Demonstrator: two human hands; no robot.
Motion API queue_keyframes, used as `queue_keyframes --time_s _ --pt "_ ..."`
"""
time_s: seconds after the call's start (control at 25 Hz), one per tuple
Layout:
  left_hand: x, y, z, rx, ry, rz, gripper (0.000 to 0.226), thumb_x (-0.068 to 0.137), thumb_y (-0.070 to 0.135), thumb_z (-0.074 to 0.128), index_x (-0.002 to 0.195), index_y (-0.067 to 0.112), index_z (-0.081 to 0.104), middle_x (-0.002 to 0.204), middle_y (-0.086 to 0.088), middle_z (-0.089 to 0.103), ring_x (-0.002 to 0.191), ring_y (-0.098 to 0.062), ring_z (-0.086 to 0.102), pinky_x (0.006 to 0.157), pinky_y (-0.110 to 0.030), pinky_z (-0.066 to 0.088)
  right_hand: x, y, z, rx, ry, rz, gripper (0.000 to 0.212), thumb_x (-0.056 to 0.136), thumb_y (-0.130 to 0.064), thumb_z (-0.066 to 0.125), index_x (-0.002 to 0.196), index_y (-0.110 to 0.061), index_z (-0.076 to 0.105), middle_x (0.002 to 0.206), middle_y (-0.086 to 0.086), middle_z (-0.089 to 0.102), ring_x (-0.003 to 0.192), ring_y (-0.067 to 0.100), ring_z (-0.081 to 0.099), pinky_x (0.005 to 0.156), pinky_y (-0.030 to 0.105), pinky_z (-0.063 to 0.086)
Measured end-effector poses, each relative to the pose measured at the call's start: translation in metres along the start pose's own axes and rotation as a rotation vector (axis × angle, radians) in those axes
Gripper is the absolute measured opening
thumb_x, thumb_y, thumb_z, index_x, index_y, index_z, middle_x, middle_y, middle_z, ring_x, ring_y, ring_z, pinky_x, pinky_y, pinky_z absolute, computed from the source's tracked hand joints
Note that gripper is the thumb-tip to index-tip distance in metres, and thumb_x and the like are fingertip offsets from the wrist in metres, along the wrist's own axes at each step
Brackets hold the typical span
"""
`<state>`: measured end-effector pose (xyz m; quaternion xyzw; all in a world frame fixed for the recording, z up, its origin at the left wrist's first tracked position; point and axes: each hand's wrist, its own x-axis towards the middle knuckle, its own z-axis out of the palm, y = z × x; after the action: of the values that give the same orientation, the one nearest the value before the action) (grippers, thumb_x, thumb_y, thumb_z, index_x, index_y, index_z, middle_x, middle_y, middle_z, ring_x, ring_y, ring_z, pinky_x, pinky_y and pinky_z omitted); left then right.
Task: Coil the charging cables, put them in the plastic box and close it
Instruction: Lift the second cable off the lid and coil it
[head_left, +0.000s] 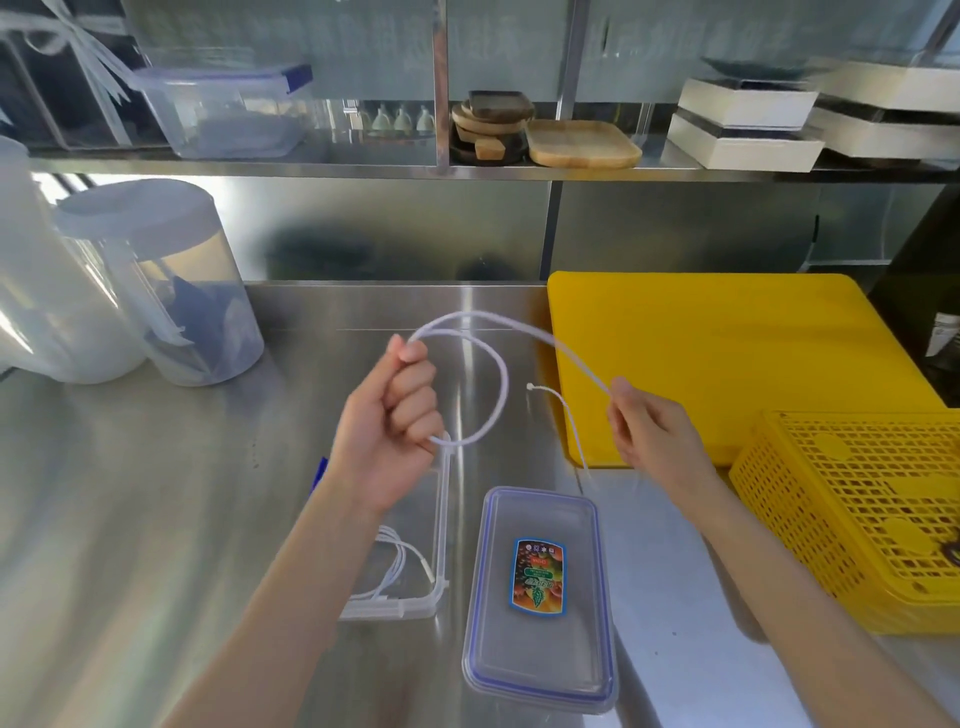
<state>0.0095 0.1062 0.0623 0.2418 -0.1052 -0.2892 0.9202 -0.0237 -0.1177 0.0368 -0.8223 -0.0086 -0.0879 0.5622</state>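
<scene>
A white charging cable (503, 384) hangs in the air above the steel counter, bent into one loop. My left hand (395, 421) is fisted around the loop's gathered part. My right hand (649, 431) pinches the cable's free run further right; its tail with a small plug (531, 387) dangles between the hands. Under my left forearm lies the clear plastic box (441, 519), open, with a second coiled white cable (400, 566) inside. The box's lid (543, 597), clear with a blue seal and a colourful sticker, lies flat beside it on the right.
A yellow cutting board (727, 364) and a yellow perforated basket (857, 519) take up the right side. Two translucent lidded canisters (171, 280) stand at the left. A shelf behind holds a clear container (223, 109), wooden trays (582, 143) and white boxes (743, 124).
</scene>
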Motion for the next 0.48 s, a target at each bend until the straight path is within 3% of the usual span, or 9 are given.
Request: queue_keyframes --time_s 0.08,0.16,0.28,0.36,0.48 --pt "-0.001 0.005 -0.001 0.086 0.161 0.074 0.025 0.081 0.031 0.05 0.06 0.018 0.053 0.052 0.004 0.013 0.039 -0.011 0.009 0.03 -0.02 0.017 -0.003 0.01 -0.006 0.076 0.003 0.071 0.042 0.096 -0.023 0.034 0.057 -0.013 0.044 0.034 -0.008 0.032 0.034 0.003 0.027 0.039 0.013 0.024" --pt "-0.001 0.0 0.002 0.152 0.257 0.114 0.031 0.086 0.034 0.039 0.059 0.02 0.049 0.052 0.003 0.01 0.04 -0.013 0.006 0.028 -0.017 0.016 -0.006 0.013 -0.004 0.012 0.006 0.019 0.032 0.096 -0.016 0.034 0.07 -0.012 0.051 0.042 -0.007 0.034 0.036 0.004 0.03 0.04 0.011 0.025" --pt "0.003 -0.011 0.003 0.122 0.288 0.165 0.036 0.094 0.037 0.031 0.066 0.02 0.047 0.039 0.002 0.02 0.041 -0.013 0.007 0.029 -0.015 0.017 -0.012 0.012 0.005 -0.364 -0.028 -0.128 0.02 0.096 -0.017 0.038 0.093 -0.02 0.058 0.052 -0.008 0.041 0.042 0.006 0.037 0.041 0.016 0.027" --pt "0.003 -0.011 0.003 0.154 0.3 0.178 0.032 0.092 0.038 0.033 0.071 0.02 0.048 0.037 0.004 0.029 0.041 -0.012 0.008 0.032 -0.014 0.018 -0.018 0.011 0.012 -0.637 -0.093 -0.175 0.024 0.095 -0.022 0.04 0.106 -0.017 0.06 0.064 -0.007 0.051 0.05 0.005 0.042 0.043 0.014 0.029" --pt "0.001 -0.006 0.003 0.195 0.285 0.2 0.022 0.089 0.031 0.04 0.079 0.019 0.055 0.04 0.007 0.031 0.034 -0.009 0.02 0.034 -0.013 0.02 -0.026 0.003 0.021 -0.786 -0.245 -0.194 0.034 0.095 -0.027 0.038 0.126 -0.021 0.052 0.083 -0.001 0.054 0.067 0.008 0.044 0.05 0.011 0.026"
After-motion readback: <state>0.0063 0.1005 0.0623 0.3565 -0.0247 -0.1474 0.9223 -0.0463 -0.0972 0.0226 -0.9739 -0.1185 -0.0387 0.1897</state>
